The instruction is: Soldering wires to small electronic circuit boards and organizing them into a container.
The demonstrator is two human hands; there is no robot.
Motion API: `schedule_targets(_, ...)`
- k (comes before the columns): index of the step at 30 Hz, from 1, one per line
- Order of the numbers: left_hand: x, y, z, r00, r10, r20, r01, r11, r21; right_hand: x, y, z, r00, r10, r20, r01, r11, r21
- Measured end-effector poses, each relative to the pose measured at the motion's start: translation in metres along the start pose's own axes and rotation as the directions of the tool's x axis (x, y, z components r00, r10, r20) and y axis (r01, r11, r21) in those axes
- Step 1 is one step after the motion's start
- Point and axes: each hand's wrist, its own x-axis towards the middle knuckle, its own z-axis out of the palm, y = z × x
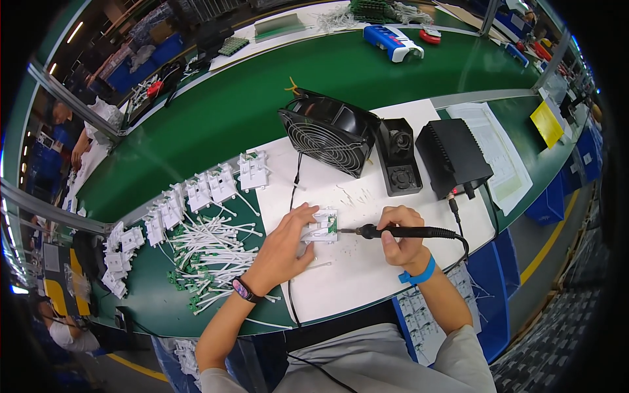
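Observation:
My left hand (282, 247) grips a white plastic housing (314, 230) on the white work sheet (354, 275), fingers along its far side and thumb at its near side. A small green circuit board (333, 224) shows at the housing's right end. In my right hand (401, 237) is a black soldering iron (419, 232), held nearly level. Its metal tip points left and reaches the board's edge; whether it touches is too small to tell. Left of my left hand lies a heap of white cables with green boards (209, 255).
Several white housings (219, 185) line the bench's left edge. Beyond my hands stand a black fan (331, 134), a black iron holder (400, 157) and a black power unit (453, 159). The iron's cord (466, 249) loops at right. Blue bins (495, 288) sit below the bench.

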Motion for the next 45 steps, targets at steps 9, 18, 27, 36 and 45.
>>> schedule_targets(9,-0.002,0.001,0.000,1.000,-0.015,0.011,0.015,1.000,-0.014,-0.003,-0.001,0.001,1.000,0.030,-0.004,-0.030,1.000,0.008)
schedule_targets(18,0.000,-0.001,0.001,1.000,0.001,0.007,-0.001,1.000,-0.007,-0.001,0.000,0.000,1.000,0.029,-0.005,-0.029,1.000,-0.004)
schedule_targets(27,-0.002,0.001,0.004,0.999,0.045,0.005,-0.045,0.995,0.086,0.001,-0.001,-0.005,0.977,-0.108,-0.184,0.070,0.977,-0.201)
schedule_targets(36,0.006,0.016,0.044,0.954,0.070,-0.291,0.030,0.945,0.326,-0.002,-0.007,0.005,0.976,-0.058,-0.209,0.011,0.975,-0.221)
schedule_targets(45,0.000,0.023,0.045,0.965,0.051,-0.257,0.023,0.960,0.279,0.001,-0.008,0.004,0.991,-0.108,-0.073,0.088,0.968,-0.236)
